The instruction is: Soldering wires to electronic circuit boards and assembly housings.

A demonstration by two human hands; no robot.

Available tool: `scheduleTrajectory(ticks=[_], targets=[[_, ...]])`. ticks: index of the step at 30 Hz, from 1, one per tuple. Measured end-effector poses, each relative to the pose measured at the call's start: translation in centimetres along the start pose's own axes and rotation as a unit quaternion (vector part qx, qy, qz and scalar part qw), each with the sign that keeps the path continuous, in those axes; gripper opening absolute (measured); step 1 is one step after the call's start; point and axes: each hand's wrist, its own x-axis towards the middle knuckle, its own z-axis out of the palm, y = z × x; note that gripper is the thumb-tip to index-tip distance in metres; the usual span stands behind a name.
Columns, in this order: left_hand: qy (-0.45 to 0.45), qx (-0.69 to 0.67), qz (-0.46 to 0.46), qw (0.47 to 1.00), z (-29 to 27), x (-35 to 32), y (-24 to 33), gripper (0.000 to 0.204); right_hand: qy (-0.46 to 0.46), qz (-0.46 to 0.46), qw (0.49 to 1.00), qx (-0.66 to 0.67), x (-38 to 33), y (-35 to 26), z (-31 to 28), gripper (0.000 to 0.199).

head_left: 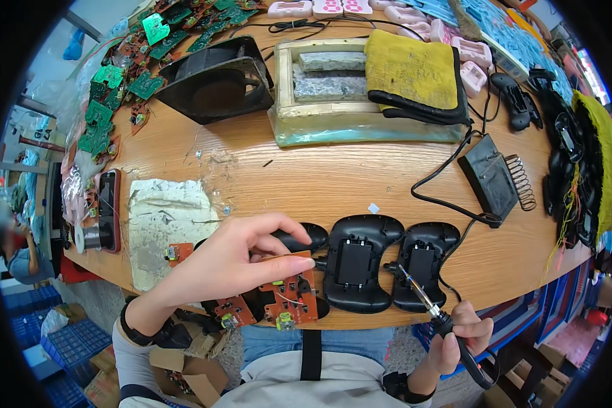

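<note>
My left hand [251,251] pinches an orange-brown circuit board [296,299] between thumb and fingers, near the table's front edge. A yellow-green part sits at the board's lower end. Another circuit board [231,309] lies just left of it, and a third board [177,252] shows behind my wrist. In my right hand [462,336] is a soldering iron [439,318], its tip pointing up and left over a black game controller shell [425,265]. Beside that lies a second black controller shell [359,264]. A further black shell [299,236] is partly hidden by my left hand.
At the back stand a black fan [217,85] and a wooden-framed box [319,109] with a yellow cloth [415,71] over it. Green circuit boards [98,122] pile up at the left. A soldering iron stand [489,178] with a coil and black cable occupies the right.
</note>
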Motion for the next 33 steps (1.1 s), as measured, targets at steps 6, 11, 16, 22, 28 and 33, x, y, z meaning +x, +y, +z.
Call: scheduleTrajectory(ticks=[6,11,16,22,28,33], targets=[[0.059,0.213,0.133,0.966,1.3,1.5,-0.7,0.019,-0.015,0.006,1.000,0.007,0.1,0.7,-0.3,0.025],[0.164,0.404,0.286,0.853,1.5,0.5,-0.9,0.019,-0.016,0.006,1.000,0.007,0.3,0.9,0.0,0.025],[0.084,0.486,0.335,0.803,1.6,-1.5,-1.3,0.019,-0.035,0.014,0.999,0.012,0.4,0.9,0.1,0.024],[0.071,0.591,0.402,0.696,3.0,-1.7,-2.1,0.018,-0.039,0.000,0.999,0.022,0.4,0.7,0.6,0.023],[0.021,0.593,0.440,0.674,3.3,-0.9,-2.0,0.020,-0.041,0.004,0.999,0.015,0.0,0.4,0.2,0.023],[-0.025,0.588,0.425,0.688,3.0,0.1,-1.9,0.021,-0.035,0.008,0.999,0.014,-0.3,0.3,0.3,0.023]])
